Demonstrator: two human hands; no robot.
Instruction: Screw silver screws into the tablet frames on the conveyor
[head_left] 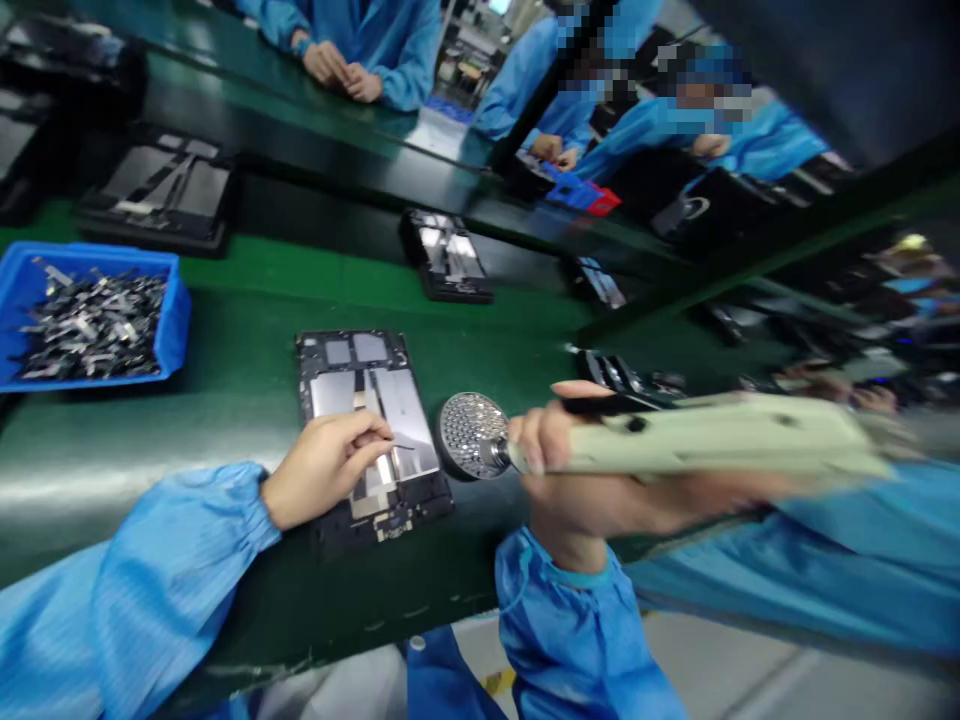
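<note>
An opened tablet (409, 410) lies on the green bench, its silver batteries and circuit boards bare. Over its middle is my left hand (322, 465), thumb and fingers pinched together. A thin dark sliver shows at the fingertips, too small to name. My right hand (551, 450) is wrapped round a pale green electric screwdriver (712, 437), held almost level. Its tip points left and meets a round metal screw plate (471, 430) full of small holes, just right of the tablet. Whether a screw sits on the tip cannot be seen.
At left stands a blue bin (176, 320) heaped with small metal parts. Other opened tablets (450, 250) rest in black trays further back, one tray (161, 190) behind the bin. A dark green beam (750, 255) slants across the right. Co-workers in blue sit opposite.
</note>
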